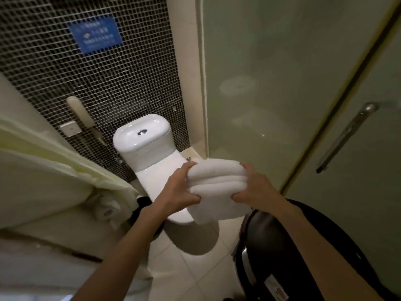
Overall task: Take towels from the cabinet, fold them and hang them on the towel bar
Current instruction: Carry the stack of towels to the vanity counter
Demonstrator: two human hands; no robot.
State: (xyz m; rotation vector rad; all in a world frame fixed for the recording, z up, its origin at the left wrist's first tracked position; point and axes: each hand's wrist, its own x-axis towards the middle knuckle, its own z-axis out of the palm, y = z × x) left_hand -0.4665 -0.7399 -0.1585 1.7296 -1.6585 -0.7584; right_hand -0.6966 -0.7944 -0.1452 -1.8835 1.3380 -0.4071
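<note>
Fingers (192, 165) of left hand (176, 189) and right hand (255, 185) round towels (217, 181), toilet (143, 135) beneath.

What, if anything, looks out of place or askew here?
Only the towels: gripped by the left hand and right hand, their lowest layer sags loose over the toilet. Nothing spilled or damaged.

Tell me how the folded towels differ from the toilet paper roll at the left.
The folded towels are stacked flat layers; the toilet paper roll is a cylinder with a hollow core. The towels are gripped by the left hand and right hand over the toilet; the roll sits untouched below the counter. The towels look far bulkier than the roll. Both are white.
</note>
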